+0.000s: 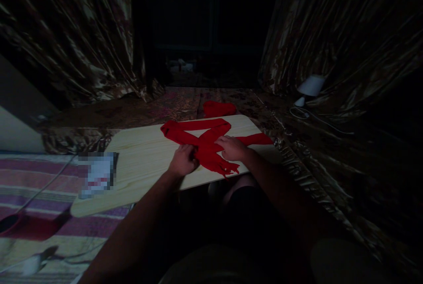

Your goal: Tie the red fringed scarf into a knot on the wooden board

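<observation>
The left hand (183,159) has its fingers curled at the left edge of a red scarf (209,148) on the wooden tabletop (142,156); in this dim light I cannot tell whether they grasp the cloth or only press it. The right hand (231,148) touches the scarf from the opposite side, thumb and forefinger set on its edge, and whether they pinch it is equally unclear. The scarf lies on the right half of the tabletop, its crossing directly between the two hands, just beside the fingers of each. From that crossing a loop opens toward the tabletop's far edge, its longer run roughly parallel to that edge; the loop's left bend is nearer the left hand, its right bend nearer the right. A fringed end points toward the tabletop's near edge, below both hands, while another length runs out past the right hand to the tabletop's right side. Just beyond the far edge sits a red bundle (218,108). At the tabletop's left end is a blurred pale packet (99,173), with a striped cover (42,196) further left. Well beyond the right side stands a small white lamp (310,85).
</observation>
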### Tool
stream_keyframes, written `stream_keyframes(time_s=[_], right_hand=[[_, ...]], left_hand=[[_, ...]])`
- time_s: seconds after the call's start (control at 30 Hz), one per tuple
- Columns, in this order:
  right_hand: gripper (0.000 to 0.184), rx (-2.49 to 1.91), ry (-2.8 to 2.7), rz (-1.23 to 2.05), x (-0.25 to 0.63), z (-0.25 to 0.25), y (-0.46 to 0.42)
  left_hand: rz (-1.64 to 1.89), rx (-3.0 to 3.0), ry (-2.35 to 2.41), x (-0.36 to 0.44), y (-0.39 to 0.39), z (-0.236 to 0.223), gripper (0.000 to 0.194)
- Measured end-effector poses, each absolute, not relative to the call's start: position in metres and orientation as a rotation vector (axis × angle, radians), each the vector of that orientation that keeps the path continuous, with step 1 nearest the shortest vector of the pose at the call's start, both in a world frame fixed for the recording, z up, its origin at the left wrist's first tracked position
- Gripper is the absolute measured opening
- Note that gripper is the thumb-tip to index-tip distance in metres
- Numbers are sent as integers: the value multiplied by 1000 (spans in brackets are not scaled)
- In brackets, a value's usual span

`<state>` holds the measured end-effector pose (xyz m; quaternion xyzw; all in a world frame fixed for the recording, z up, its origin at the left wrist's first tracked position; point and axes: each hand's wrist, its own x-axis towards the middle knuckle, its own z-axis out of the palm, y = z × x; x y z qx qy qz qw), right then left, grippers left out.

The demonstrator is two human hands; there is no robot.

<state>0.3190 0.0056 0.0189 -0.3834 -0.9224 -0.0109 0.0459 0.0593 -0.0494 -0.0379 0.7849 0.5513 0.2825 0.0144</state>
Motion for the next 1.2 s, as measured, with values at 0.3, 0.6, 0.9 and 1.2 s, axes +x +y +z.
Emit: stream_keyframes(time_s=[0.3, 0.6, 0.9, 1.2], right_hand=[[45, -1094, -2902, 73, 301, 15, 16], [24, -1230, -2952, 108, 289, 30, 14], [24, -1213, -2893, 155, 294, 22, 15], [24, -1342, -2769, 364, 290, 24, 21]], left_hand=[[845, 2446, 1667, 56, -44, -41, 61], [615, 2430, 1981, 82, -50, -22, 67], [505, 2376, 2061, 111, -33, 1, 32], [406, 2093, 1993, 111, -17, 17, 43]])
